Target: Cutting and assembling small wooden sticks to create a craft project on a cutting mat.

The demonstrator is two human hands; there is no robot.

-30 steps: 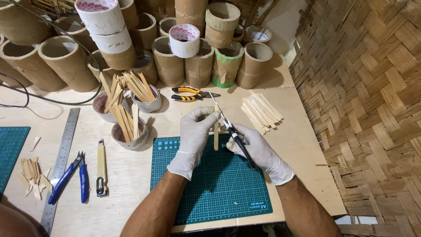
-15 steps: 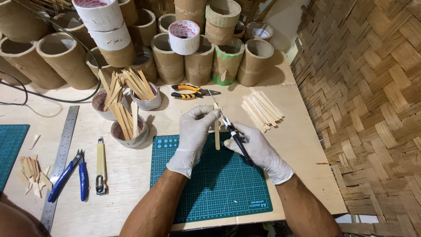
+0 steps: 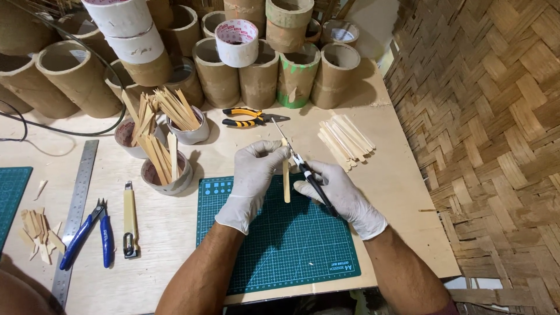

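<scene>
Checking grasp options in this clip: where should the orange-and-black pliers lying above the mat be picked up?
By the two padded handles of the pliers, coming from above on their left end. They lie flat on the table, jaws pointing right, handles free of clutter.

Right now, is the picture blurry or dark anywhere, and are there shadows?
Head view: sharp and evenly lit, both gloved hands crisp, left hand pinching the wooden stick, right hand holding the black-handled tool; soft shadows fall on the green cutting mat; the cardboard tubes lean outward, lens distortion.
</scene>
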